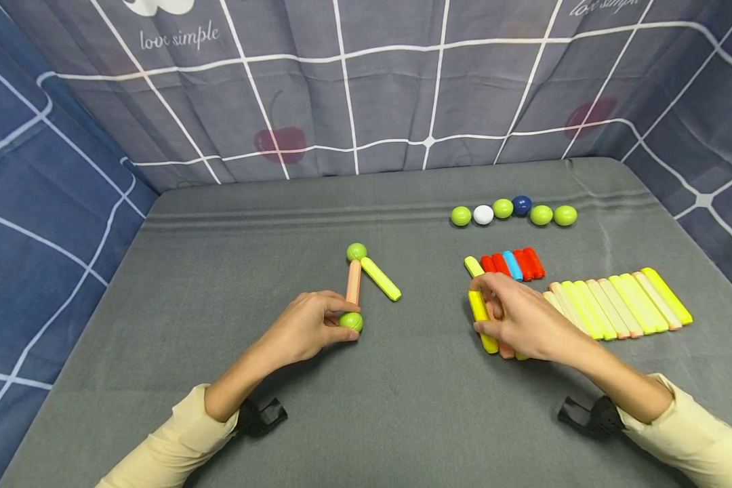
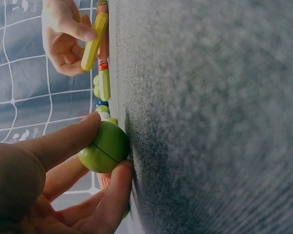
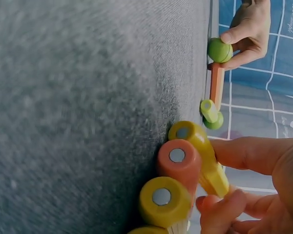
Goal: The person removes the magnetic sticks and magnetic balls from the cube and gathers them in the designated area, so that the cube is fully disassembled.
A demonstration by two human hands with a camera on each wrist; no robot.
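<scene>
My left hand (image 1: 308, 325) pinches a green ball (image 1: 351, 321) between thumb and fingers, low over the grey cloth. An orange magnetic rod (image 1: 353, 281) runs from this ball to a second green ball (image 1: 356, 252) farther back. From that far ball a yellow-green rod (image 1: 381, 279) slants toward the front right. My right hand (image 1: 521, 312) pinches a yellow magnetic rod (image 1: 478, 305) at the left end of a row of rods. Beside it, in the right wrist view, an orange rod (image 3: 177, 155) and another yellow rod (image 3: 161, 196) show metal discs on their ends.
Several light yellow and orange rods (image 1: 610, 308) lie side by side at the right. Short red rods (image 1: 529, 264) and a blue rod (image 1: 513, 266) lie behind my right hand. Farther back is a line of green balls (image 1: 541, 215), a white ball (image 1: 483, 215) and a dark blue ball (image 1: 521, 205).
</scene>
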